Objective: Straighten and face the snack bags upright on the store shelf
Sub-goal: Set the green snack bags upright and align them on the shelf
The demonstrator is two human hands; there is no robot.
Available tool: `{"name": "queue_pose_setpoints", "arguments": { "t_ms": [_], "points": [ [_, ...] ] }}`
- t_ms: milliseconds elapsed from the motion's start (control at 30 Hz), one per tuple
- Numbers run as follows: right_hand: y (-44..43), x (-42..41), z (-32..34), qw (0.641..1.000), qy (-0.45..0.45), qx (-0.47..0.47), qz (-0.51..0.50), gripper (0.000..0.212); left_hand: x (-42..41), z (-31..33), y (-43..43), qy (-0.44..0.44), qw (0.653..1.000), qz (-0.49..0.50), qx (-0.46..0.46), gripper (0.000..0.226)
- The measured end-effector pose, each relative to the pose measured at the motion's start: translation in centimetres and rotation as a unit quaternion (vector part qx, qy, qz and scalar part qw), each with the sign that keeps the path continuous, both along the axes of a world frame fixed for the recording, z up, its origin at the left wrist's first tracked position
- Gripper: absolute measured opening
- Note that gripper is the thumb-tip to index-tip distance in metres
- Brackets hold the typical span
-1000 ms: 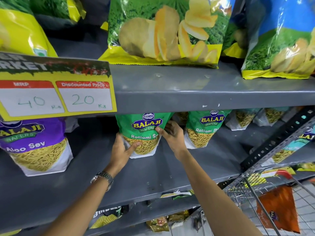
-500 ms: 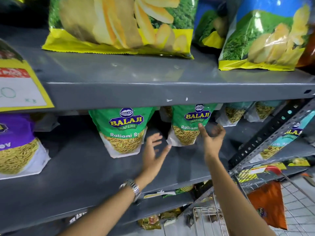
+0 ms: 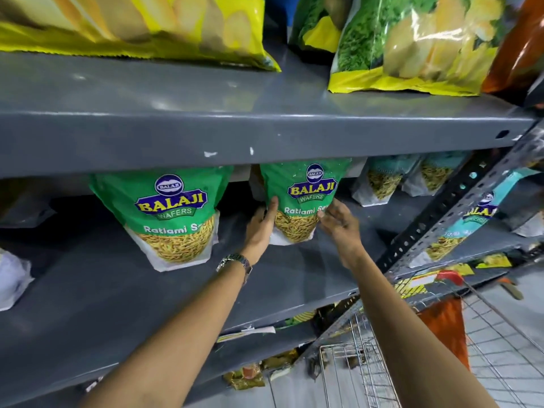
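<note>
Two green Balaji Ratlami Sev bags stand upright on the grey middle shelf [image 3: 123, 293]. The left green bag [image 3: 173, 216] stands free with its label facing me. The right green bag [image 3: 303, 198] is held between both hands: my left hand [image 3: 262, 225] presses its left edge, and my right hand [image 3: 335, 220] presses its right edge with fingers over the label's end. A watch sits on my left wrist. The upper shelf's front lip hides the tops of both bags.
Large chip bags [image 3: 412, 42] rest on the upper shelf [image 3: 265, 134]. Teal sev bags [image 3: 382, 181] stand further right, behind a perforated upright post [image 3: 441, 213]. A white-bottomed bag [image 3: 11, 275] shows at far left. A wire cart [image 3: 368, 372] with an orange bag [image 3: 441, 328] sits lower right.
Both hands left the left green bag, moved right with fingers spread, and have now closed on the sides of the right green bag. The view shifted right too.
</note>
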State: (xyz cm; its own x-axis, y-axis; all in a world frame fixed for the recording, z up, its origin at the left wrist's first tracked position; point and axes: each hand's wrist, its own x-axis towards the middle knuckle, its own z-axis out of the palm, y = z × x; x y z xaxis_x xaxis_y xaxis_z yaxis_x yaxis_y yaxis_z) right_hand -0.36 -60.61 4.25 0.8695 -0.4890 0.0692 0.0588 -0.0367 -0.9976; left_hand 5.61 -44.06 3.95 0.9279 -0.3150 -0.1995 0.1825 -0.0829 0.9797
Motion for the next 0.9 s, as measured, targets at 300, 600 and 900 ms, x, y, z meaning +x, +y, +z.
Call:
{"name": "queue_pose_setpoints", "arguments": {
  "t_ms": [300,600,900],
  "points": [
    [0.7,-2.9,-0.5,0.999,-0.010,-0.001,-0.032,0.035,-4.5,0.3,-0.2,-0.005,0.998,0.067,0.007,0.084],
    [1.5,-8.6,-0.6,0.997,-0.003,-0.023,-0.070,0.034,-9.5,-0.3,0.1,-0.006,0.999,0.051,-0.004,0.068],
    [2.5,-11.8,-0.5,0.996,-0.031,-0.041,-0.074,0.030,-11.3,-0.7,0.5,-0.015,1.000,0.021,0.013,0.073]
  ]
}}
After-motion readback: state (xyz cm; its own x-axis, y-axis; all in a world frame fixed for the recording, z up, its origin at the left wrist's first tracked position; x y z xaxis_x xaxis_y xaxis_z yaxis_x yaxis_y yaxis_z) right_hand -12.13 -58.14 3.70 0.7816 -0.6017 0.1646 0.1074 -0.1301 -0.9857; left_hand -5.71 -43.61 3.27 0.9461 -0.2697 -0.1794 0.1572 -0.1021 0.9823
